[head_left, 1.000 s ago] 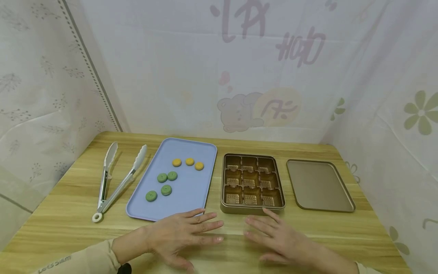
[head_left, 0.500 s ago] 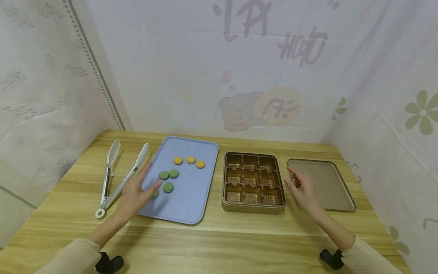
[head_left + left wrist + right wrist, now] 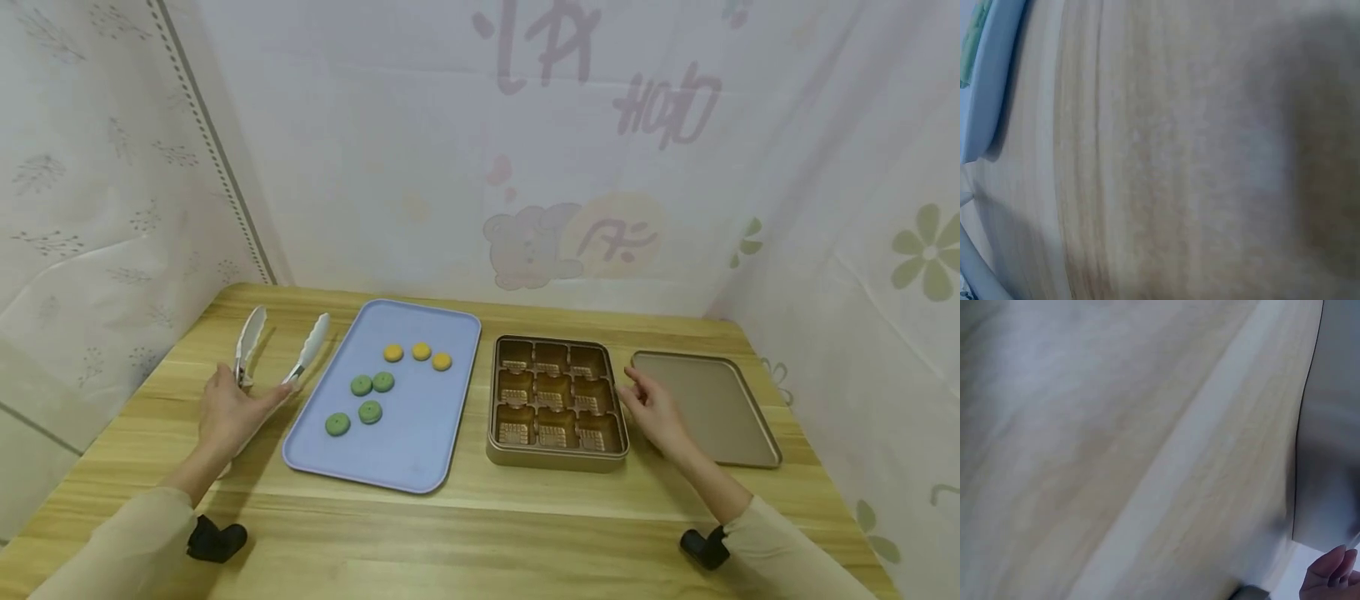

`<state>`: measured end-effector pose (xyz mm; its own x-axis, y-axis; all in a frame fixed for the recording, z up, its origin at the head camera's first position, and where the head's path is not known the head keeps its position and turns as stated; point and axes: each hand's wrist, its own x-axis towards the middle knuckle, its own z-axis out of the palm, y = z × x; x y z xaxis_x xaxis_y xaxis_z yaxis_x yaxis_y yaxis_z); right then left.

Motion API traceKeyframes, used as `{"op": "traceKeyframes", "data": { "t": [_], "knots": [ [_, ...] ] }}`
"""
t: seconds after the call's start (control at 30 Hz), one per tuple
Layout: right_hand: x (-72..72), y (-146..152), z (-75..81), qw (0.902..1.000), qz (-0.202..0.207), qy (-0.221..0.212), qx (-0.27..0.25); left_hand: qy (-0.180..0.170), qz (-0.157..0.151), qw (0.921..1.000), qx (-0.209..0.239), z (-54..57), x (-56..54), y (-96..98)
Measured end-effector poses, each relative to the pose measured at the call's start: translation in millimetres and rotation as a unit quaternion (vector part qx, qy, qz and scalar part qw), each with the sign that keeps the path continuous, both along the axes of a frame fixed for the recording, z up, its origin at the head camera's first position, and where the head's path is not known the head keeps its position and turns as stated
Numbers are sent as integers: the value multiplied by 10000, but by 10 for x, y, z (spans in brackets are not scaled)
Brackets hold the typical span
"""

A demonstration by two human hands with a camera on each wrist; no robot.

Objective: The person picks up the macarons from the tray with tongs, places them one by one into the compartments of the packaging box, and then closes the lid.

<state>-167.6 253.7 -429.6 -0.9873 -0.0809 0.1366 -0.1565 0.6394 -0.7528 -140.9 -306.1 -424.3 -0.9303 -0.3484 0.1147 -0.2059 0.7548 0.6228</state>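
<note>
My left hand (image 3: 228, 412) is over the white and silver tongs (image 3: 313, 340), thumb and fingers spread across their two parted arms. The thumb is at the right arm; whether it grips cannot be made out. My right hand (image 3: 656, 412), fingers loosely bent, is at the right side of a bronze square box (image 3: 557, 458) with small compartments. In the right wrist view the bent fingers (image 3: 1329, 569) show beside the box wall (image 3: 1329, 437); contact is unclear. Green macaron-like rounds (image 3: 370, 412) and smaller yellow rounds (image 3: 421, 352) lie on a blue tray (image 3: 405, 458).
A flat bronze lid (image 3: 712, 408) lies right of the box, partly behind the right hand. Everything stands on a wooden table (image 3: 480, 542). A printed white cloth (image 3: 390, 167) hangs behind and at both sides.
My left hand has moved left from the table's front, past the tray, to the tongs. My right hand has moved up and right to the box's right side. Tongs, box and rounds stay put.
</note>
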Motion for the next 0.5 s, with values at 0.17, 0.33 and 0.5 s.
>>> {"op": "traceKeyframes", "data": {
  "t": [0.17,0.33,0.5],
  "knots": [
    [-14,-84,4,9998,54,-139,-140,-358,45,9992,-199,-26,-68,8],
    [-21,-124,-28,9998,-7,-79,-187,-480,206,9983,-249,-56,-147,39],
    [-19,-135,-55,9995,-37,-121,-296,-543,340,9979,-79,-72,-175,63]
  ]
}}
